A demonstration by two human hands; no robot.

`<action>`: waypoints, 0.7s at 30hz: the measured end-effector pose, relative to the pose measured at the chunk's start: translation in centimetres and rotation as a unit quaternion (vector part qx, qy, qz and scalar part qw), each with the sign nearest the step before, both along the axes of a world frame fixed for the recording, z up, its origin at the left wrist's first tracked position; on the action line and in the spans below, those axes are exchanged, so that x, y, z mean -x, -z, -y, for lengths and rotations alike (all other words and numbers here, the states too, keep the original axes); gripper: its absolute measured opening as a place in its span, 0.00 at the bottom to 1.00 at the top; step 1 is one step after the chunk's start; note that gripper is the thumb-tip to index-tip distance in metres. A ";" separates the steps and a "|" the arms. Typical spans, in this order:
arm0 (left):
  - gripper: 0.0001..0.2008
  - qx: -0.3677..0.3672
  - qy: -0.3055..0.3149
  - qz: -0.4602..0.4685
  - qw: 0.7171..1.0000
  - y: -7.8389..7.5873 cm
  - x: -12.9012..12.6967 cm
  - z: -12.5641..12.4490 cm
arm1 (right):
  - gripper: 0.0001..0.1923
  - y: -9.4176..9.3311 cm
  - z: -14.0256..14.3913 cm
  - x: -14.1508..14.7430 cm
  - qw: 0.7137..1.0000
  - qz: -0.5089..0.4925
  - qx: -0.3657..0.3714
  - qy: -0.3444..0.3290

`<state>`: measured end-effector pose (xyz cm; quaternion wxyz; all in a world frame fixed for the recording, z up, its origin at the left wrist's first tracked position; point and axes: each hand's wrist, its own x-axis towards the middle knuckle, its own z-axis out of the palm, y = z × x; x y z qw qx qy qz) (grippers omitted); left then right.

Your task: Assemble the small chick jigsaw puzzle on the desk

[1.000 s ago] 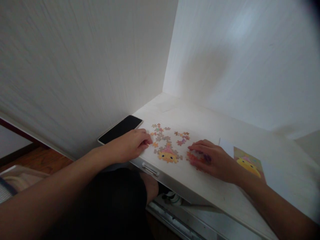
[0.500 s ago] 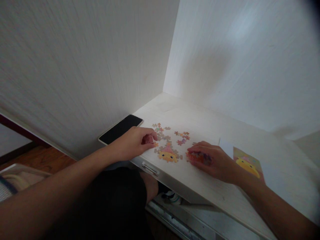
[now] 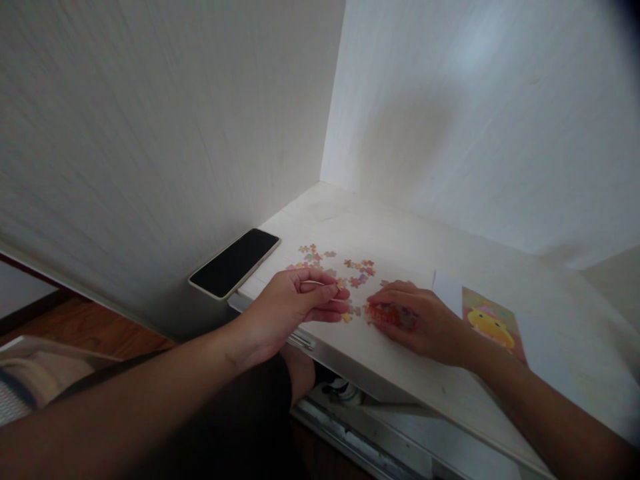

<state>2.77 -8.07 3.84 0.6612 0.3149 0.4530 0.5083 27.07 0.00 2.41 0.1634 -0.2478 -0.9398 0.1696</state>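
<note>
My left hand (image 3: 300,299) hovers over the partly joined jigsaw section (image 3: 355,311), hiding most of it. Its thumb and fingers pinch a small puzzle piece (image 3: 341,285), seen almost edge-on. My right hand (image 3: 425,317) rests on the white tabletop to the right, its fingers curled around a clump of red-orange puzzle pieces (image 3: 387,313). Fingers cover part of that clump. Beyond the hands lie loose puzzle pieces in two groups, one at the left (image 3: 314,253) and another nearer the middle (image 3: 361,270).
A black-screened phone (image 3: 235,262) lies at the table's left edge, beside the wall panel. Right of my right hand is a white sheet with a yellow cartoon picture (image 3: 493,325). A drawer handle (image 3: 303,340) sits on the table's front, above my legs.
My left hand has moved right from the left side of the jigsaw section to above it, now covering the yellow face. My right hand stays around the red-orange pieces.
</note>
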 end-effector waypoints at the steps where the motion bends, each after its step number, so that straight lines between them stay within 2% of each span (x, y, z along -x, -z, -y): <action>1: 0.06 -0.002 -0.001 -0.005 1.000 0.0 -0.2 0.0 | 0.12 0.0 0.0 0.0 1.000 -0.002 -0.002 -0.001; 6: 0.06 -0.030 0.004 -0.078 0.997 0.5 -0.7 -0.1 | 0.12 0.0 -0.1 0.0 1.000 0.005 -0.004 0.000; 9: 0.05 -0.083 0.035 -0.194 0.977 0.9 -0.8 -0.1 | 0.12 -0.1 -0.1 -0.1 1.000 0.010 0.006 -0.002; 11: 0.05 -0.147 0.051 -0.304 0.940 1.2 -1.0 0.0 | 0.12 -0.2 0.0 -0.2 1.000 0.011 0.013 -0.009; 13: 0.05 -0.206 0.068 -0.403 0.889 1.5 -1.3 0.2 | 0.11 -0.4 0.0 -0.2 0.999 0.010 0.022 -0.022; 15: 0.07 -0.244 0.085 -0.466 0.846 1.6 -1.7 0.4 | 0.11 -0.5 0.1 -0.2 0.999 0.003 0.032 -0.037; 18: 0.07 -0.281 0.102 -0.512 0.805 1.7 -2.3 0.4 | 0.12 -0.5 0.2 -0.1 0.997 -0.007 0.048 -0.053; 21: 0.07 -0.305 0.108 -0.535 0.780 1.7 -2.7 0.3 | 0.11 -0.6 0.2 -0.1 0.997 -0.016 0.057 -0.052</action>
